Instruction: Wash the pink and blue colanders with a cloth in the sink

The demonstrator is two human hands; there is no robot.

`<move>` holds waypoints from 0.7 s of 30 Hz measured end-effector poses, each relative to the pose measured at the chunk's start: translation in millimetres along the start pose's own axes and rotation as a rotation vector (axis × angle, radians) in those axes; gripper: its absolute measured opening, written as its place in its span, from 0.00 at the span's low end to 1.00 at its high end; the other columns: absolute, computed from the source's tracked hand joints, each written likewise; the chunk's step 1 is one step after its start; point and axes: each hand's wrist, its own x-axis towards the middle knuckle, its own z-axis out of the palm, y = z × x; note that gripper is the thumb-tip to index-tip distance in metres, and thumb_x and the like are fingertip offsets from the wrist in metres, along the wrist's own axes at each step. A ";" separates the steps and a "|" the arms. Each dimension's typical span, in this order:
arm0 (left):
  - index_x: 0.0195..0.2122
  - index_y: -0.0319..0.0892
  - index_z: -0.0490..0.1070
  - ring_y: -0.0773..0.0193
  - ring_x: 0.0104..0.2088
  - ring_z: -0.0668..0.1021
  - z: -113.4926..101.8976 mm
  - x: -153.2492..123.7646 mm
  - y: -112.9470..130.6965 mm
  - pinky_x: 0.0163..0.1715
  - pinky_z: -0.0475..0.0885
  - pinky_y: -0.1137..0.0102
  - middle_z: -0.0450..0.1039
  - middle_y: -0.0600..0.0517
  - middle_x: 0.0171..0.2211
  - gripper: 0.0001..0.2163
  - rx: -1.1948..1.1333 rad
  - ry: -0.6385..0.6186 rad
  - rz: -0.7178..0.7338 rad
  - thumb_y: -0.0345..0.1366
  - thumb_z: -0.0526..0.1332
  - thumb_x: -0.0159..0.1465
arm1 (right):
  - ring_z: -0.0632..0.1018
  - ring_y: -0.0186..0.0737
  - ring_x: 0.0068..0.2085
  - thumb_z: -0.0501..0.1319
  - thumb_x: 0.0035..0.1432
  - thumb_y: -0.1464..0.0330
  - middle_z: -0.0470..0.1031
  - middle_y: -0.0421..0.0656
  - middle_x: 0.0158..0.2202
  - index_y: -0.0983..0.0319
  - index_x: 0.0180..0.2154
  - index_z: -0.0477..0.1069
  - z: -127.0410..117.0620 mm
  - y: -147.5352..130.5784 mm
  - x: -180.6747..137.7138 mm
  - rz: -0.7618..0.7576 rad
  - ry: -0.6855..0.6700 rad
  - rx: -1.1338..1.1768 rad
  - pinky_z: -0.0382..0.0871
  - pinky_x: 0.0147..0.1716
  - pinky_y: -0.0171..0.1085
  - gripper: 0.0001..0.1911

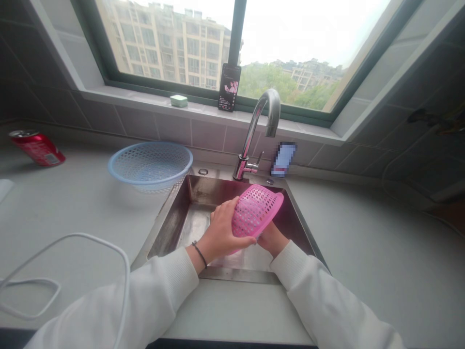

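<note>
A pink perforated plastic basket (256,209) is held tilted over the steel sink (181,213), its underside toward me. My left hand (223,232) grips its near rim with fingers curled round the edge. My right hand (271,238) is under the basket, mostly hidden by it, and seems to support or hold it from below. Both arms wear white sleeves; a dark band circles the left wrist.
A blue perforated basket (150,165) rests on the counter left of the sink. A chrome tap (256,131) arches over the basin. A red can (36,148) lies far left, a white cable (72,242) crosses the counter, and a phone (229,87) leans on the windowsill.
</note>
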 end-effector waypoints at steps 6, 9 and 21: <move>0.69 0.43 0.53 0.37 0.65 0.64 -0.8 0.0 0.4 0.65 0.57 0.43 0.60 0.38 0.66 0.49 0.011 -0.016 -0.003 0.48 0.73 0.49 | 0.80 0.57 0.56 0.69 0.54 0.50 0.81 0.51 0.54 0.59 0.52 0.76 -9.2 6.8 4.4 0.027 -0.029 0.062 0.68 0.62 0.59 0.29; 0.69 0.43 0.53 0.37 0.65 0.64 -1.2 0.2 0.5 0.65 0.56 0.43 0.60 0.37 0.66 0.49 0.010 -0.019 -0.005 0.48 0.73 0.49 | 0.80 0.57 0.55 0.69 0.54 0.49 0.81 0.51 0.54 0.60 0.53 0.75 -12.2 8.6 5.9 0.049 -0.028 0.096 0.68 0.62 0.59 0.30; 0.70 0.41 0.52 0.38 0.65 0.64 0.0 0.8 -3.0 0.65 0.57 0.44 0.60 0.36 0.67 0.50 0.017 -0.023 0.015 0.49 0.72 0.49 | 0.79 0.55 0.57 0.65 0.58 0.48 0.82 0.51 0.52 0.61 0.52 0.75 -12.7 5.8 7.0 0.090 -0.037 0.197 0.66 0.63 0.58 0.28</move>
